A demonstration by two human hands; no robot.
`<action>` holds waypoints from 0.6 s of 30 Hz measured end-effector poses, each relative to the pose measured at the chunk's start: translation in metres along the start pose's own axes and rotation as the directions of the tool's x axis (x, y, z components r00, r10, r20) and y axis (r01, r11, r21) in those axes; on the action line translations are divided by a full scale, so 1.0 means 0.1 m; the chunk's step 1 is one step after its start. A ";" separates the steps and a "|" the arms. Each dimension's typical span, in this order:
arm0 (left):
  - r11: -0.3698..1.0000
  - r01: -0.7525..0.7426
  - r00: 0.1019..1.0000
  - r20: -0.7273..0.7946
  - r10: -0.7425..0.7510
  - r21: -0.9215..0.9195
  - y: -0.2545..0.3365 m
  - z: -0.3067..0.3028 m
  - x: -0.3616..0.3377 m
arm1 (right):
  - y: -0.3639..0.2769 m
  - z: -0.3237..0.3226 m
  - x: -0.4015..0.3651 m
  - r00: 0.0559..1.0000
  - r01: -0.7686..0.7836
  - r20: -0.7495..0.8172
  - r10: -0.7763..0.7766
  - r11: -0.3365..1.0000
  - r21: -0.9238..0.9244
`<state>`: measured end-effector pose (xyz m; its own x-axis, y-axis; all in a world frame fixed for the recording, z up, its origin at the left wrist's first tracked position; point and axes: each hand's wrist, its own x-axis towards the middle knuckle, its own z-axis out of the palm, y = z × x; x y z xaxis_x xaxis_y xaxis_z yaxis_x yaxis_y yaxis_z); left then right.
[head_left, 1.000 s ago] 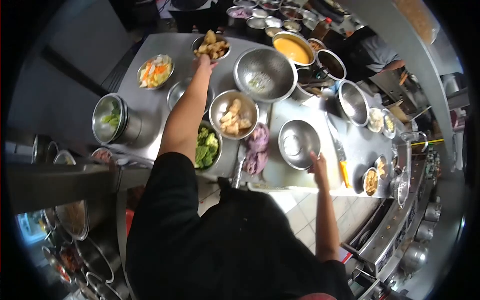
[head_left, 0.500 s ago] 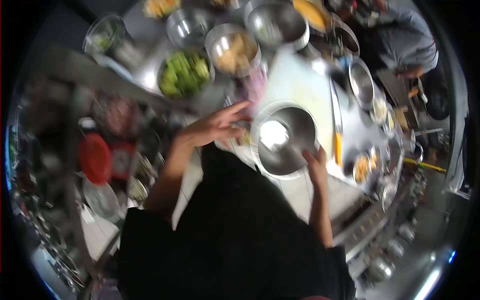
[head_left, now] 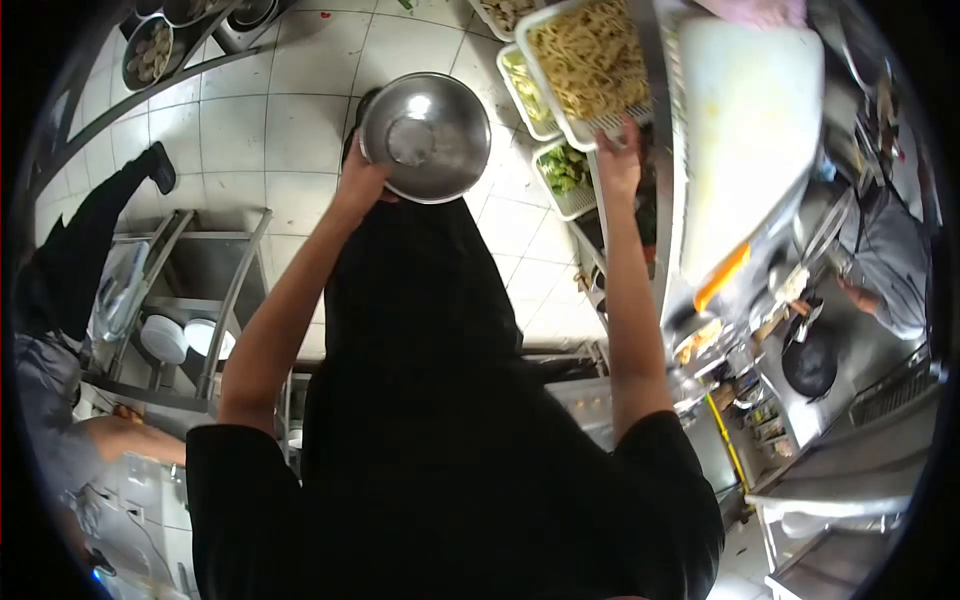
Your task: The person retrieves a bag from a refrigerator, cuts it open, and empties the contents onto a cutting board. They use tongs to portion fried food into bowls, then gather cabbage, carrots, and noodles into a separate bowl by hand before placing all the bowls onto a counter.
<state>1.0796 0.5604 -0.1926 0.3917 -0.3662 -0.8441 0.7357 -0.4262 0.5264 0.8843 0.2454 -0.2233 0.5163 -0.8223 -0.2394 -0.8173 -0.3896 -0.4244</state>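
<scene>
Beside the white cutting board [head_left: 755,110], a steel bowl [head_left: 440,135] and a tray of noodles [head_left: 592,65] share one person's hands.
From the head view, the left hand [head_left: 362,188] grasps the bowl's rim over the tiled floor [head_left: 310,125]; the right hand [head_left: 620,168] has its fingers at the tray's near edge, though I can't tell whether they grip. I'd judge this a reach to the tray, calling for a sure hold there and a steady bowl. No brand, label or writing is readable.
</scene>
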 end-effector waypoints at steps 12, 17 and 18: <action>0.993 -0.079 0.994 0.078 0.072 0.088 -0.58 0.38 1.03 | 0.17 0.53 1.14 0.981 0.193 0.032 -0.194 0.923 -0.333; 0.997 -0.041 0.999 0.012 0.041 0.071 -0.56 0.28 0.93 | -0.13 0.55 0.59 0.825 0.544 -0.034 -0.565 0.807 -0.229; 0.999 0.000 0.999 0.034 -0.002 0.047 -0.55 0.25 0.89 | -0.11 0.60 0.63 0.826 0.539 -0.045 -0.562 0.811 -0.226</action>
<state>1.0602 0.5310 -0.2944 0.3713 -0.3933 -0.8411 0.7089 -0.4650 0.5303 0.9413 0.2232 -0.2861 0.8740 -0.4793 0.0803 -0.4425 -0.8531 -0.2763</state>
